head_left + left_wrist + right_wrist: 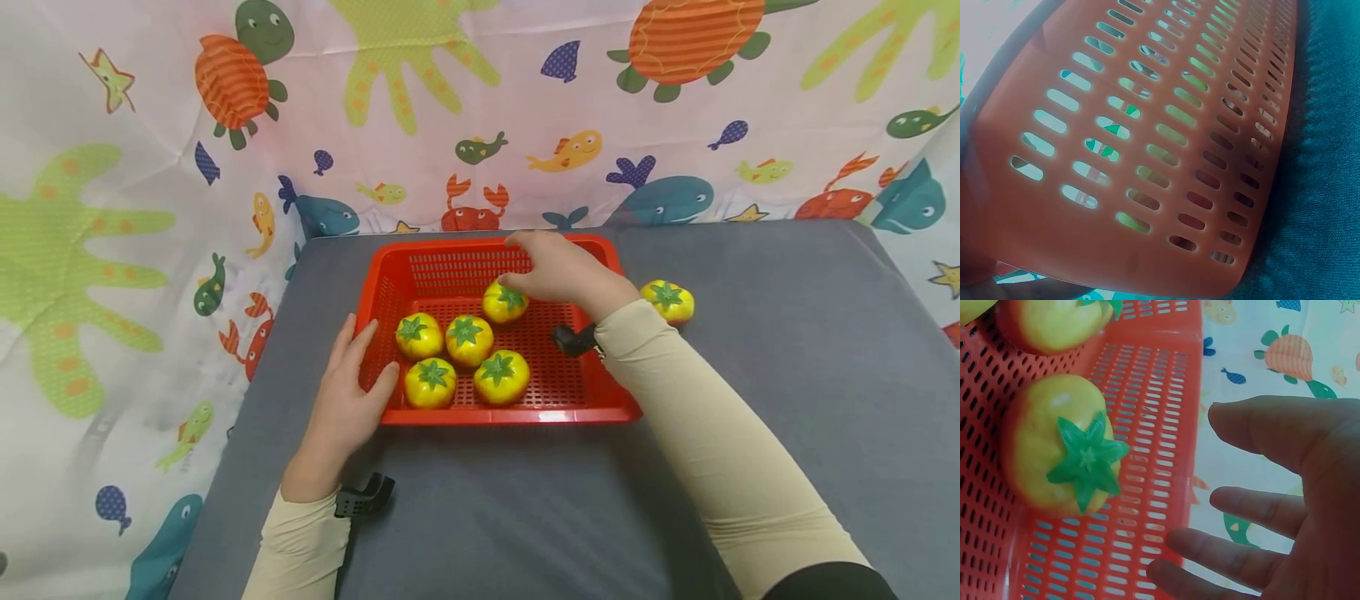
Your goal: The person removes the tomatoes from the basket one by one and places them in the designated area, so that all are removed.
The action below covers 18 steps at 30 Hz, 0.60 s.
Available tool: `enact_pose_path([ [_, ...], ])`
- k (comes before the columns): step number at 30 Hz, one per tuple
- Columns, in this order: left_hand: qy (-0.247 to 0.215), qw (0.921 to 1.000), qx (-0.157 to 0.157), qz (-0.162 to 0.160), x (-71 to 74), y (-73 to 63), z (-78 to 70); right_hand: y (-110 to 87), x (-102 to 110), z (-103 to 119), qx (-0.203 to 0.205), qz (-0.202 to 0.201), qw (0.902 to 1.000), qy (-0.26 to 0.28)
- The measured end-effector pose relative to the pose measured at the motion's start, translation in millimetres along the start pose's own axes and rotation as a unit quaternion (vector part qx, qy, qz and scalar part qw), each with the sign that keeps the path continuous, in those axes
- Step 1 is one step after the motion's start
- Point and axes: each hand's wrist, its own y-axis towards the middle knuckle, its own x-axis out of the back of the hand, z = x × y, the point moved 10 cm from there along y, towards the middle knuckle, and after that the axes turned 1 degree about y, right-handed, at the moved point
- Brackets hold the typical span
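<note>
A red plastic basket with slotted walls holds several yellow, tomato-like fruits with green star-shaped tops. My left hand rests at the basket's left side, fingers spread along the rim and thumb over the front left corner. In the left wrist view the slotted side wall fills most of the picture. Over the back right part of the basket is my right hand, its fingers apart and nothing between them. The nearest fruit lies just below its fingertips; in the right wrist view this fruit sits beside the basket wall.
One more yellow fruit lies on the grey cloth right of the basket, partly behind my right forearm. A curtain printed with sea animals hangs at the back and left side.
</note>
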Motion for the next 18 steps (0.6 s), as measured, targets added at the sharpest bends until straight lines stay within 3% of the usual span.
enact_pose_path([
  [6, -0.005, 1.0000, -0.007, -0.002, -1.7, 0.4, -1.4, 3.2, -4.7, -5.6, -0.003, 0.003, 1.0000, -0.005],
  [18, -0.011, 0.9998, -0.014, -0.006, -0.4, -0.7, -0.3, 13.3, -21.4, -18.0, 0.002, 0.011, 0.9993, 0.036],
])
